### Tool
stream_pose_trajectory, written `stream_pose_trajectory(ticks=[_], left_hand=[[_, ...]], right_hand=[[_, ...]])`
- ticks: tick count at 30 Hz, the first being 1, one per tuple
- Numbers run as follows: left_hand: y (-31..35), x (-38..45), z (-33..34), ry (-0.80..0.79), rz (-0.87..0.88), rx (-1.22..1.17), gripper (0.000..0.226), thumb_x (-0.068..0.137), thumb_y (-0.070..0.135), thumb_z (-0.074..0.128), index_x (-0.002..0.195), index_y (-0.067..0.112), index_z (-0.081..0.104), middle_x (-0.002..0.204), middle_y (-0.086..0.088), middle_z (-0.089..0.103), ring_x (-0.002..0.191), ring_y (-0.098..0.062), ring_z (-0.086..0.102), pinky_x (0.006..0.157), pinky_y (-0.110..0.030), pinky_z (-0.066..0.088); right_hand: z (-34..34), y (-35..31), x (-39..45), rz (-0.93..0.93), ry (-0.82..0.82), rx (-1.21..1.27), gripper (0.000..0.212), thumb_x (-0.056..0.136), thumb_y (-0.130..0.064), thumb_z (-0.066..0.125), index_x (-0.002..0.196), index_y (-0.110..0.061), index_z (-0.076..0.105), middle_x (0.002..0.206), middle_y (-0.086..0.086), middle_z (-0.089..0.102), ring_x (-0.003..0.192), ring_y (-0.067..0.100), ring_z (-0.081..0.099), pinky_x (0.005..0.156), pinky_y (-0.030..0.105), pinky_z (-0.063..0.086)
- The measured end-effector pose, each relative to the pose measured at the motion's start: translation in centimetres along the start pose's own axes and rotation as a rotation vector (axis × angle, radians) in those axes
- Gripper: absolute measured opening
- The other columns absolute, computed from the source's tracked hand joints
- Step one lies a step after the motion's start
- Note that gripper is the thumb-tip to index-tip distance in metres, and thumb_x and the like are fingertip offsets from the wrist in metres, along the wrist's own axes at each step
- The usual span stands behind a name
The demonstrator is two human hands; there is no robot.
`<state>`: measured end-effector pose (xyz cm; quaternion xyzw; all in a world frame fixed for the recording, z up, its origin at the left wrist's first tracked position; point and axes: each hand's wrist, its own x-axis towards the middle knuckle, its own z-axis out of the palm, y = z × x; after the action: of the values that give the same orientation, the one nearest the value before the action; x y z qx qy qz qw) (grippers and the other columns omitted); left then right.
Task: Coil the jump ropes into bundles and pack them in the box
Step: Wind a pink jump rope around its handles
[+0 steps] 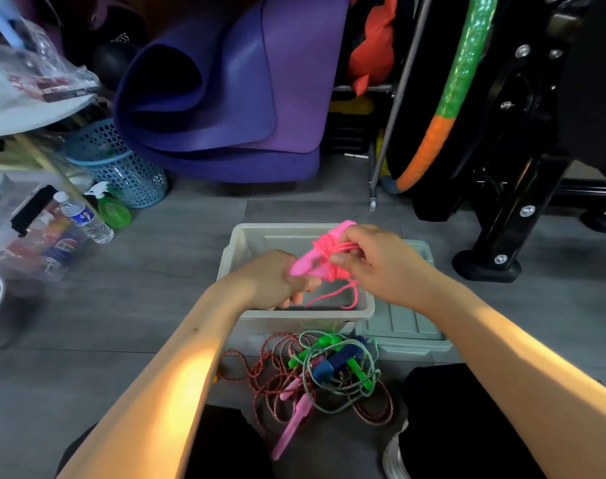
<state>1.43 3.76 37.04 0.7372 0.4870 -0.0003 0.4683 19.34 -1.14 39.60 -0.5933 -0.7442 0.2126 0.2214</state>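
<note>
1. The landmark is the translucent pale plastic storage box (296, 314) standing open on the grey floor; every place below is told from it.
2. Directly above the box's opening, both hands hold one bright pink cord jump rope with pink plastic handles (324, 254), already wound into a tight bundle.
3. The bundle's long axis runs along the handles, slanting from the near-left of the opening up toward the box's far-right corner.
4. The left hand (277, 280) has its grip wrapped round the lower, near end of the handles, fingers curled under them.
5. The right hand (370, 259) pinches the wound cord at the bundle's middle and upper end, thumb pressed against the turns.
6. A short loose tail of pink cord hangs from the bundle down into the box's mouth; it looks not yet tucked.
7. I judge the coming move turns on this: the bundle sits straight above the opening, so packing needs only a lowering, and the right hand is nearer the tail to secure it first.
8. Just in front of the box, on the person's side, lies a tangled heap of uncoiled ropes (324, 371): red-and-white and green-and-white twisted cords with green, blue and pink handles.
9. The box's pale grey-green lid (407, 323) lies flat on the floor, touching its right side.
</note>
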Motion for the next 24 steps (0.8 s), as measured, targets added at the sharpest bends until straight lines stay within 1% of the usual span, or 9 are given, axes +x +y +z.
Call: stream_pose_trajectory(ticks=[3, 8, 10, 11, 13, 15, 18, 20, 24], left_hand=[[0.8, -0.7, 0.2, -0.137, -0.01, 0.056, 0.023, 0.095, 0.034, 0.053, 0.083, 0.018, 0.064, 0.065, 0.004, 0.059, 0.05, -0.007, 0.049, 0.048, -0.016, 0.039], [1.8, -1.4, 0.2, -0.253, -0.018, 0.107, 0.021, 0.094, 0.035, 0.054, 0.086, 0.02, 0.065, 0.066, 0.006, 0.059, 0.054, -0.008, 0.051, 0.051, -0.019, 0.04], [2.1, -1.7, 0.3, -0.286, -0.015, 0.147, 0.019, 0.094, 0.034, 0.055, 0.086, 0.018, 0.063, 0.068, 0.005, 0.057, 0.056, -0.009, 0.05, 0.054, -0.021, 0.039], [2.1, -1.8, 0.4, -0.279, -0.009, 0.223, 0.017, 0.093, 0.034, 0.056, 0.091, 0.018, 0.063, 0.07, 0.008, 0.055, 0.058, -0.007, 0.049, 0.056, -0.02, 0.04], [2.0, -2.0, 0.6, -0.242, -0.001, 0.362, 0.017, 0.091, 0.03, 0.058, 0.103, 0.018, 0.062, 0.072, 0.011, 0.051, 0.062, -0.003, 0.047, 0.059, -0.017, 0.041], [1.6, -2.1, 0.4, -0.303, -0.012, 0.275, 0.007, 0.091, 0.018, 0.059, 0.09, 0.014, 0.064, 0.069, 0.003, 0.055, 0.06, -0.013, 0.047, 0.059, -0.027, 0.039], [1.0, -2.3, -0.4, -0.319, 0.011, 0.151, 0.024, 0.089, 0.015, 0.062, 0.067, 0.023, 0.057, 0.061, 0.004, 0.057, 0.055, -0.016, 0.044, 0.059, -0.027, 0.036], [0.8, -2.5, -0.7, -0.313, 0.065, 0.138, 0.022, 0.089, 0.021, 0.063, 0.067, 0.023, 0.058, 0.061, 0.006, 0.058, 0.055, -0.014, 0.045, 0.057, -0.022, 0.038], [0.3, -2.5, -1.1, -0.308, 0.123, -0.019, 0.012, 0.09, 0.02, 0.063, 0.078, 0.018, 0.062, 0.058, 0.008, 0.057, 0.047, -0.006, 0.045, 0.047, -0.012, 0.037]], right_hand=[[0.0, 0.8, 0.5, -0.028, 0.043, -0.048, 0.017, 0.086, -0.025, 0.064, 0.087, -0.008, 0.062, 0.078, -0.006, 0.046, 0.072, 0.013, 0.047, 0.063, 0.02, 0.028], [0.0, 1.1, 1.3, 0.034, 0.029, 0.001, 0.016, 0.074, -0.03, 0.075, 0.081, -0.017, 0.068, 0.077, -0.011, 0.055, 0.07, 0.005, 0.052, 0.065, 0.005, 0.034], [-0.2, 1.3, 1.4, 0.07, -0.01, 0.064, 0.016, 0.07, -0.029, 0.079, 0.078, -0.021, 0.068, 0.078, -0.006, 0.065, 0.074, 0.007, 0.058, 0.067, 0.01, 0.038], [-0.2, 1.4, 1.5, 0.084, -0.05, 0.106, 0.017, 0.068, -0.026, 0.081, 0.077, -0.021, 0.068, 0.078, -0.002, 0.068, 0.075, 0.008, 0.06, 0.069, 0.014, 0.041], [-0.1, 1.4, 1.3, 0.084, -0.159, 0.201, 0.016, 0.068, -0.02, 0.082, 0.073, -0.019, 0.066, 0.075, 0.003, 0.069, 0.068, 0.006, 0.059, 0.065, 0.012, 0.042], [0.2, 1.6, 1.2, 0.1, -0.237, 0.335, 0.016, 0.07, -0.015, 0.08, 0.07, -0.018, 0.064, 0.07, 0.0, 0.065, 0.062, 0.0, 0.055, 0.063, 0.01, 0.041], [0.3, 2.0, 1.3, 0.187, -0.286, 0.537, 0.014, 0.071, -0.021, 0.078, 0.071, -0.016, 0.065, 0.069, 0.0, 0.062, 0.063, 0.005, 0.056, 0.065, 0.019, 0.044], [0.3, 2.1, 1.3, 0.229, -0.313, 0.548, 0.02, 0.067, -0.038, 0.076, 0.069, -0.02, 0.069, 0.07, 0.001, 0.063, 0.067, 0.011, 0.055, 0.068, 0.027, 0.044], [0.0, 2.0, 1.1, 0.265, -0.307, 0.513, 0.034, 0.071, -0.052, 0.064, 0.076, -0.02, 0.074, 0.073, -0.006, 0.069, 0.07, 0.004, 0.06, 0.072, 0.022, 0.046]])
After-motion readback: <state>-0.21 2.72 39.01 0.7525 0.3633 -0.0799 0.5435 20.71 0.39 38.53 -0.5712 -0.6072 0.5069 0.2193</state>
